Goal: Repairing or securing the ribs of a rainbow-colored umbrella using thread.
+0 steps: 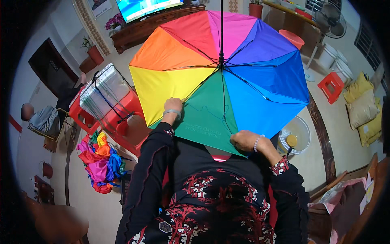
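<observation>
An open rainbow umbrella fills the middle of the head view, inner side toward me, its black shaft rising past the top edge. My left hand is closed on a rib beside the seam of the yellow and green panels. Lower down, my right hand is closed at the green panel's right side, close to its seam with the light blue one. A thin dark thread loops loosely over the green panel between both hands. Whether my right fingers also hold something small, such as a needle, is hidden.
Left stand red plastic stools bearing a strapped clear-plastic bundle, beside a heap of colourful cloth. A person sits farther left. Right are a white bucket, a red stool and yellow cushions.
</observation>
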Action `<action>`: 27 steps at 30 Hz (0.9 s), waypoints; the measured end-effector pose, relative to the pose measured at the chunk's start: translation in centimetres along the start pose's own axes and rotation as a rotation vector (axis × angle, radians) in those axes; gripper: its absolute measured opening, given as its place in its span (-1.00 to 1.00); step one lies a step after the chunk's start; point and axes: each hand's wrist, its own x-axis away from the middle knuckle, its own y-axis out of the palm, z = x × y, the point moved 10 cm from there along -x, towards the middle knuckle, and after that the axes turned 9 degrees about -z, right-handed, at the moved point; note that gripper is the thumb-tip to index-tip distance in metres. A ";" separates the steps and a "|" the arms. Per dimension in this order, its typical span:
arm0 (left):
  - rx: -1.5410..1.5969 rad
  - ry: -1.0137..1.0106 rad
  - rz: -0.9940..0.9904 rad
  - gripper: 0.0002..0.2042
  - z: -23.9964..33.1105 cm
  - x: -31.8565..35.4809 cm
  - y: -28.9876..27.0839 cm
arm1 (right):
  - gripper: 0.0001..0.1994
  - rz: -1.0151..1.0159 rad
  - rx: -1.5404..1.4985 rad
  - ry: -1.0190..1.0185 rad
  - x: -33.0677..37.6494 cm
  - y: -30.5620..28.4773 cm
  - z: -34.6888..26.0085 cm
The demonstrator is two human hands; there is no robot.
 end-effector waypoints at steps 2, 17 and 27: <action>0.088 0.045 -0.068 -0.76 0.2 -0.4 1.6 | -0.85 0.008 0.040 0.040 0.2 -0.8 0.4; 0.418 0.279 -0.373 -0.78 7.8 4.7 8.5 | -0.91 0.220 0.080 0.320 9.7 -2.6 8.5; 0.367 0.262 0.014 -0.86 10.2 7.1 7.4 | -0.96 0.916 0.074 0.127 11.7 -12.4 2.7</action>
